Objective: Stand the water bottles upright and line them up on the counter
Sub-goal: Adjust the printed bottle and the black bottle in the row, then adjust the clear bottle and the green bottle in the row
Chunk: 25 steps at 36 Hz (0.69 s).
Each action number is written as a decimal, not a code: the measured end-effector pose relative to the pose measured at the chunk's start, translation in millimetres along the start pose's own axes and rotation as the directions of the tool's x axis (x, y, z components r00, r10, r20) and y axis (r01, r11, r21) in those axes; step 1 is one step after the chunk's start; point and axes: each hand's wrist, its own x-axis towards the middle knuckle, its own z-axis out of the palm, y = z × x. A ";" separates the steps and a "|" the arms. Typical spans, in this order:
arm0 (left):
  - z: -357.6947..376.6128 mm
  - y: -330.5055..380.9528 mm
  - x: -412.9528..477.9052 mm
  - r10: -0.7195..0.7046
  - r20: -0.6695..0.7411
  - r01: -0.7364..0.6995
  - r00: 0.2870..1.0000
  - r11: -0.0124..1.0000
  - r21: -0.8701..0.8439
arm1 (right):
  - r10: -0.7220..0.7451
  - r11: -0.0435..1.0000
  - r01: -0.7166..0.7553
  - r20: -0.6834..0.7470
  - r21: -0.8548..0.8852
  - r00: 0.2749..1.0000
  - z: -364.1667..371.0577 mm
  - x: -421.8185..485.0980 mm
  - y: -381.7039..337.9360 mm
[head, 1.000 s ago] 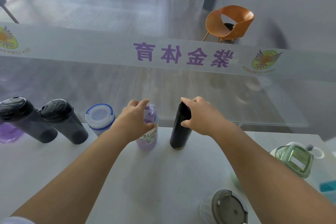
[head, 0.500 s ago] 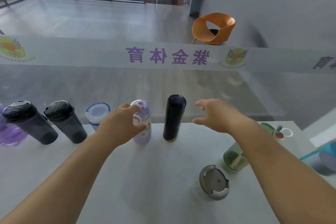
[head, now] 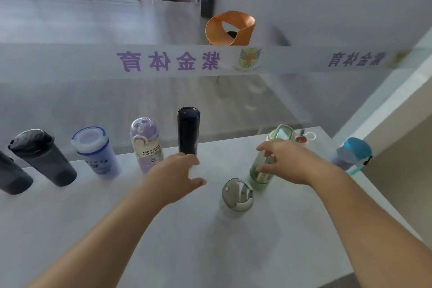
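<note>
Several bottles stand upright in a row along the back of the grey counter (head: 210,252): a dark shaker (head: 44,159), a blue-lidded cup (head: 97,152), a lilac bottle (head: 147,145) and a tall black flask (head: 188,131). A green bottle (head: 268,159) stands further right, with my right hand (head: 287,161) curled around its near side, fingers apart. My left hand (head: 177,175) hovers open in front of the black flask, holding nothing. A clear bottle with a grey lid (head: 237,194) stands between my hands.
A blue-capped bottle (head: 353,154) stands at the counter's right edge. Another dark shaker (head: 11,177) is cut off at the left. A glass pane with a printed band (head: 168,61) rises behind the row. An orange chair (head: 230,28) stands beyond it.
My left hand has let go of the lilac bottle and moved right. My right hand has left the black flask and reached the green bottle. The view has swung right.
</note>
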 end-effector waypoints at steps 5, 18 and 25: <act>19.5 32.7 6.6 0.035 0.054 -0.035 0.998 0.999 0.007 | -0.085 0.996 0.084 -0.183 -0.012 0.979 -4.6 -7.3 29.5; 77.9 105.5 25.0 -0.171 0.077 0.179 0.982 0.979 -0.099 | -0.275 0.961 0.253 -0.284 -0.112 0.919 -23.3 36.3 94.7; 101.9 120.3 19.4 -0.279 0.033 0.281 0.960 0.952 -0.122 | -0.265 0.964 0.260 -0.155 -0.050 0.952 -16.7 61.8 100.6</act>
